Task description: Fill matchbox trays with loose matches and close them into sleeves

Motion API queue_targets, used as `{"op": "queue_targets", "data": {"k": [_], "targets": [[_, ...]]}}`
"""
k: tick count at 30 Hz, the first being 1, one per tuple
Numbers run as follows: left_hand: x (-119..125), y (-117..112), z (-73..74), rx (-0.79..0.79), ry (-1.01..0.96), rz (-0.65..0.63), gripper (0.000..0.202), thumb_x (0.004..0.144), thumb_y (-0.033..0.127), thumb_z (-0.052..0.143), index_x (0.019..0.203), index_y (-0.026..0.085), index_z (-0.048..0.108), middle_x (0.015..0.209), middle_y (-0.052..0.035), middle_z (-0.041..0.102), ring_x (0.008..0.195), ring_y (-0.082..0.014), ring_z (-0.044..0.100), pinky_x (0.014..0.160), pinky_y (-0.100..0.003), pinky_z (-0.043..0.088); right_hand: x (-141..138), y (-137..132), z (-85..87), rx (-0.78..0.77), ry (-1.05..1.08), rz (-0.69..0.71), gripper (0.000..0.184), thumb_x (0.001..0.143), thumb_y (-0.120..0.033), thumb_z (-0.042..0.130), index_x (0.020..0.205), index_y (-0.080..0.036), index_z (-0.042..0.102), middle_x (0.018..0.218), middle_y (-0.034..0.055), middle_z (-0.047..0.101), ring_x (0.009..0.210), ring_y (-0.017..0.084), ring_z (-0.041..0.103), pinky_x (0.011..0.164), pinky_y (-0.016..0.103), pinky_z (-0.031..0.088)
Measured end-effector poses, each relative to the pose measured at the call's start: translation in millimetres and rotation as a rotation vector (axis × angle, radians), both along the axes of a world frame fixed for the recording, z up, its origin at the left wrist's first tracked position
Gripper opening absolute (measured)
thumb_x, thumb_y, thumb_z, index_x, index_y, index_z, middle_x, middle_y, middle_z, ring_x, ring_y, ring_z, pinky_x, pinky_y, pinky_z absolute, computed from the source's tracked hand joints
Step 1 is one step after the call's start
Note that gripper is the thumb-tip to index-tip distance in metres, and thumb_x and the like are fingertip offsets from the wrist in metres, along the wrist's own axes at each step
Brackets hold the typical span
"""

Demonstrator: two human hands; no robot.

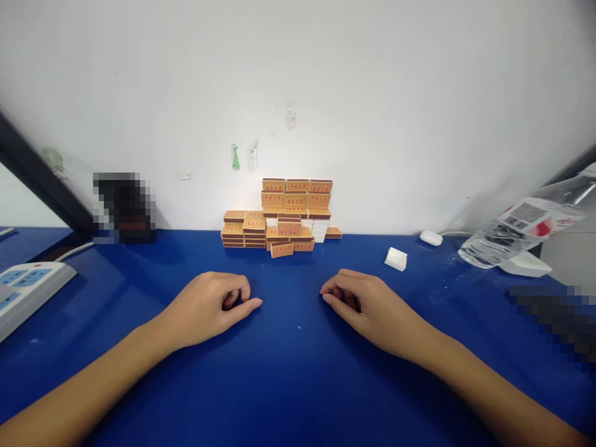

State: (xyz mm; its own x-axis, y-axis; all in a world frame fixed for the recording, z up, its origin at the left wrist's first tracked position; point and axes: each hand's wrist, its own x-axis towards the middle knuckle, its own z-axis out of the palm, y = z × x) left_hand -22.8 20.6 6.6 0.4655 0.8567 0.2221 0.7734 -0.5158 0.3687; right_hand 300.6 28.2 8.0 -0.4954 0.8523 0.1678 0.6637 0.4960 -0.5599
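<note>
My left hand (216,307) rests on the blue table (288,372), loosely curled, its thumb apart from the bent fingers and nothing in it. Across a gap, my right hand (365,307) lies on its side in a similar loose curl. Its thumb tip is close to the index finger, and no object shows in it. Beyond both hands, against the wall, stands a stack of orange-yellow matchboxes (295,200). A lower pile of matchboxes (233,230) is on its left side. One matchbox (282,249) leans at the front, and another (334,233) lies at the right. Neither hand touches them.
At the left edge is a power strip (40,295), with a dark blurred object (125,208) behind it. To the right are a white block (395,259), a rounded white case (431,238) and a tilted clear plastic bottle (521,223). The white wall (395,112) closes off the back.
</note>
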Motion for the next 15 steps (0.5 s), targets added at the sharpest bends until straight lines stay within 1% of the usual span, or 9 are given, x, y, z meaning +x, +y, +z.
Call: {"op": "queue_targets", "data": {"k": [5,15], "targets": [[-0.1,-0.5,0.1,0.006,0.008,-0.002,0.039,0.098,0.05,0.062,0.074,0.021,0.059,0.058,0.006,0.049,0.052,-0.0093,0.044,0.053,-0.025,0.032,0.8,-0.5,-0.7,-0.006,-0.016,-0.004,0.015,0.102,-0.025,0.056,0.097,-0.024,0.07,0.091,0.0014,0.067,0.07,0.014,0.058,0.066,0.029,0.047],[0.9,-0.9,2.6,-0.019,0.007,0.005,0.038,0.099,0.051,0.061,0.076,0.021,0.061,0.06,0.0052,0.051,0.053,-0.0101,0.045,0.053,-0.025,0.032,-1.2,-1.2,2.1,-0.013,-0.018,-0.008,0.014,0.101,-0.024,0.057,0.097,-0.024,0.07,0.09,0.0011,0.066,0.069,0.013,0.058,0.065,0.029,0.047]]}}
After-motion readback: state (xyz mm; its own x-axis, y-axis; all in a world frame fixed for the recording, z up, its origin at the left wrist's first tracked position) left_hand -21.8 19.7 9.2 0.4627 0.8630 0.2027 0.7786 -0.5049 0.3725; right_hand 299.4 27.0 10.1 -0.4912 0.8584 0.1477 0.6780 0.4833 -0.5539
